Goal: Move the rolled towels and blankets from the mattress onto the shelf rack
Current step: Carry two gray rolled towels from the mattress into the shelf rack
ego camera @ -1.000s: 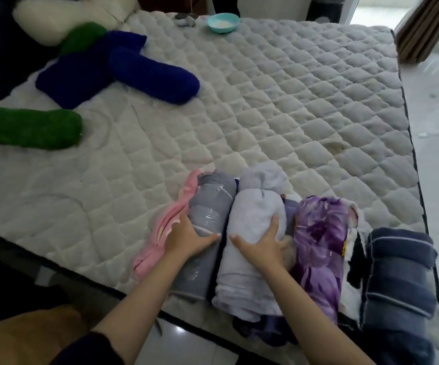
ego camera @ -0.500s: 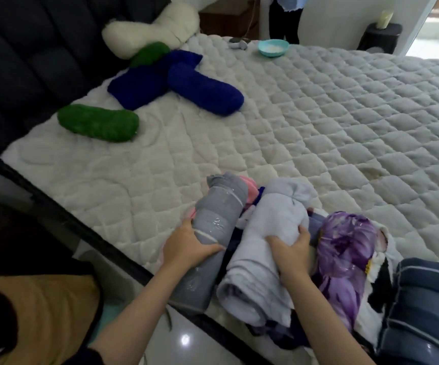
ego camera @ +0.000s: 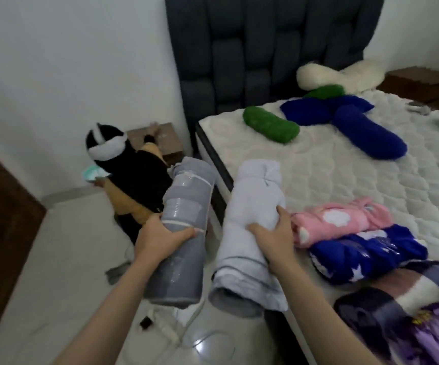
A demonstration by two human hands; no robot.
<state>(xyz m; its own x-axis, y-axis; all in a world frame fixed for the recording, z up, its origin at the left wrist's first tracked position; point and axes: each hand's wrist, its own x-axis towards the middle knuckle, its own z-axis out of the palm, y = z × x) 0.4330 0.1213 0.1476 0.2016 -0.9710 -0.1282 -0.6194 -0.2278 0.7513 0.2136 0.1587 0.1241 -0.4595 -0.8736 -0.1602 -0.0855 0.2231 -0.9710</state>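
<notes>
My left hand [ego camera: 161,238] grips a dark grey rolled towel [ego camera: 184,227] held in the air over the floor beside the bed. My right hand [ego camera: 273,239] grips a pale lavender rolled towel [ego camera: 250,214] lifted at the mattress edge. On the white quilted mattress [ego camera: 344,175] remain a pink rolled blanket [ego camera: 339,219], a blue starred roll [ego camera: 366,254] and a purple patterned roll [ego camera: 410,320] at the lower right. No shelf rack is in view.
A dark padded headboard [ego camera: 265,48] stands behind the bed. Green [ego camera: 269,125], blue [ego camera: 366,133] and cream [ego camera: 339,75] plush cushions lie near it. A black and tan plush toy [ego camera: 134,175] leans by a wooden nightstand [ego camera: 160,138]. Cables and a power strip [ego camera: 165,330] lie on the floor.
Both hands lifted the grey and lavender rolls off the mattress and swung them left. The view turned left toward the wall and floor, uncovering the pink and blue rolls.
</notes>
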